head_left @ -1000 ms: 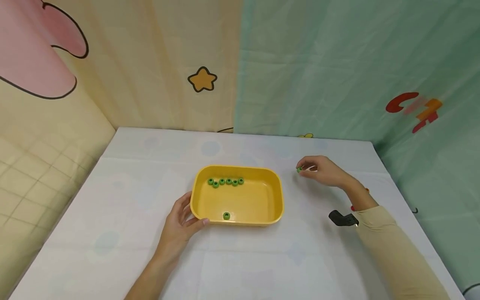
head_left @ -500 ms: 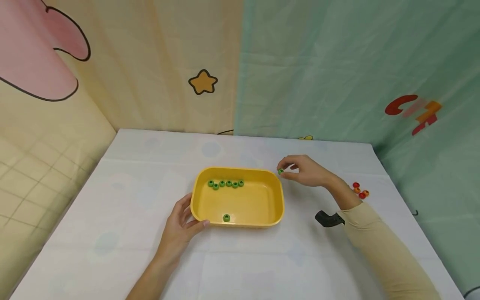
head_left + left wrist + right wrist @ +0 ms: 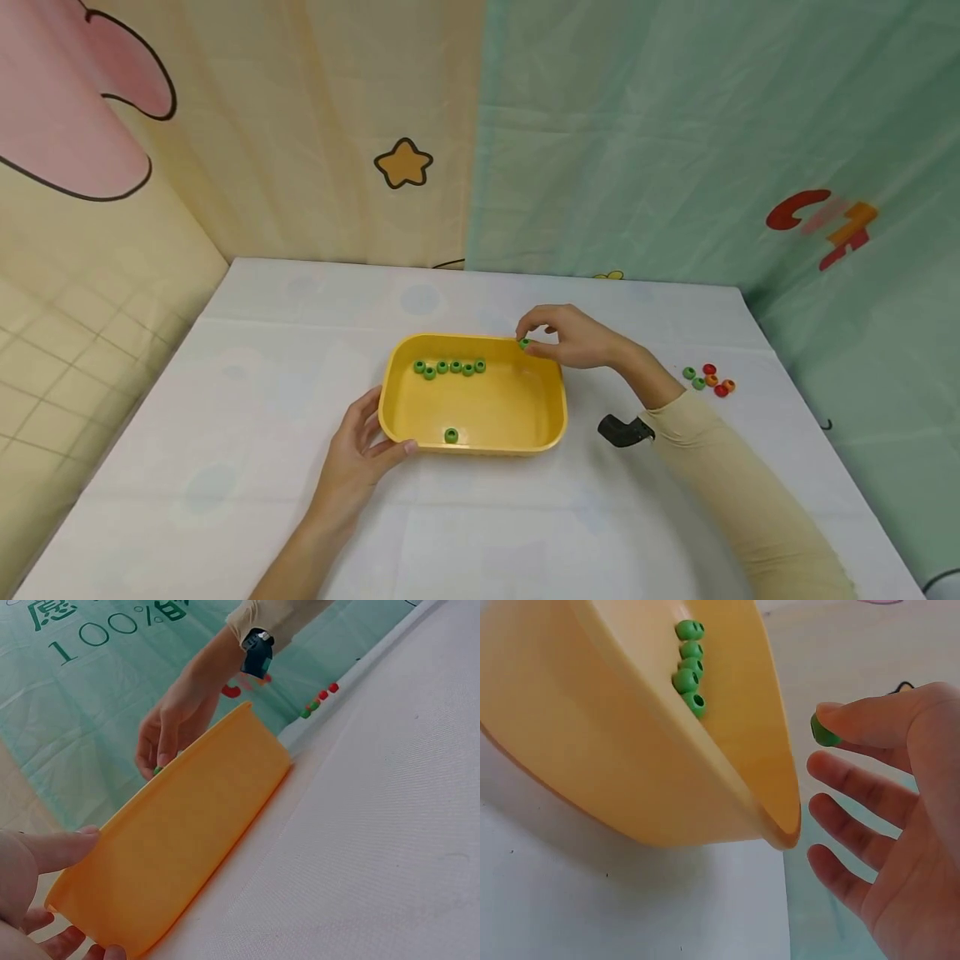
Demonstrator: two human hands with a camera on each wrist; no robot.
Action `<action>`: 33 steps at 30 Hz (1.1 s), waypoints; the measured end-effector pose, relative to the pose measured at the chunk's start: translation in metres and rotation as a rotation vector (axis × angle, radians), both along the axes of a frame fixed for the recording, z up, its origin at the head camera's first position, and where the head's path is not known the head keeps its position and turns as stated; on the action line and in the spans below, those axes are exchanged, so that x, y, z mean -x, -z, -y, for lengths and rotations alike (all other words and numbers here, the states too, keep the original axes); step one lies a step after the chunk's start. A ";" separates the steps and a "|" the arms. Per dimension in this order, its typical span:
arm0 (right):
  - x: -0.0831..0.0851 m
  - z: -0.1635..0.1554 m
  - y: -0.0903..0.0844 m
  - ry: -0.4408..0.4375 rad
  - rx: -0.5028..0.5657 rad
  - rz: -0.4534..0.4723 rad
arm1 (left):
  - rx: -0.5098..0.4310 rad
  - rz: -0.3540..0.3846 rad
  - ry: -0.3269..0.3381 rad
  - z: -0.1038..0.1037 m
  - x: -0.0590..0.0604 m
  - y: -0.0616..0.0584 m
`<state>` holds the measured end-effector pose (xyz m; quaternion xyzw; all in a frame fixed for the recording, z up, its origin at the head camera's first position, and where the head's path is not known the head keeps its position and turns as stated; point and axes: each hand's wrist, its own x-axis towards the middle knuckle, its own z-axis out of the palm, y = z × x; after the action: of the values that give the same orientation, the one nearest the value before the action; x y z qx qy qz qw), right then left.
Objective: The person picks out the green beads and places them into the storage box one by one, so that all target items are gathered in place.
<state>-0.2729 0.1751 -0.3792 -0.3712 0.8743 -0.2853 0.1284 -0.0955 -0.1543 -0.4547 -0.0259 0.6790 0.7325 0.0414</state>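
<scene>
A yellow tray (image 3: 397,400) (image 3: 195,825) (image 3: 615,772) sits mid-table. Several green beads (image 3: 450,367) (image 3: 688,660) line its far side and one more green bead (image 3: 451,435) lies near its front wall. My right hand (image 3: 570,337) (image 3: 885,825) pinches a green bead (image 3: 524,342) (image 3: 823,732) (image 3: 157,771) between thumb and forefinger, just over the tray's far right corner. My left hand (image 3: 360,442) (image 3: 37,870) grips the tray's front left corner, thumb along the front wall.
A small cluster of red, orange and green beads (image 3: 708,379) (image 3: 319,701) lies on the white tablecloth (image 3: 225,467) at the right. A black wrist device (image 3: 622,429) (image 3: 257,652) sits on my right forearm. Printed curtains enclose the table at the back and sides.
My right hand has carried the green bead leftward from the open cloth to above the tray's far right corner. The left hand and tray have stayed put.
</scene>
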 end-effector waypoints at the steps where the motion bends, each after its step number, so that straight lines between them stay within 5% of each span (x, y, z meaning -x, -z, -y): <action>1: 0.000 0.002 0.001 -0.009 0.001 0.001 | 0.002 0.000 0.000 0.000 0.000 0.000; 16: 0.002 0.022 0.008 -0.006 0.023 -0.014 | 0.018 0.030 -0.013 -0.001 -0.001 -0.001; 33: -0.004 -0.017 0.015 0.085 0.056 -0.001 | 0.003 0.028 -0.018 -0.001 -0.001 -0.001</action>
<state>-0.2689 0.1922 -0.3939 -0.3373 0.8810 -0.3148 0.1052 -0.0950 -0.1536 -0.4539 -0.0427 0.6791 0.7315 0.0442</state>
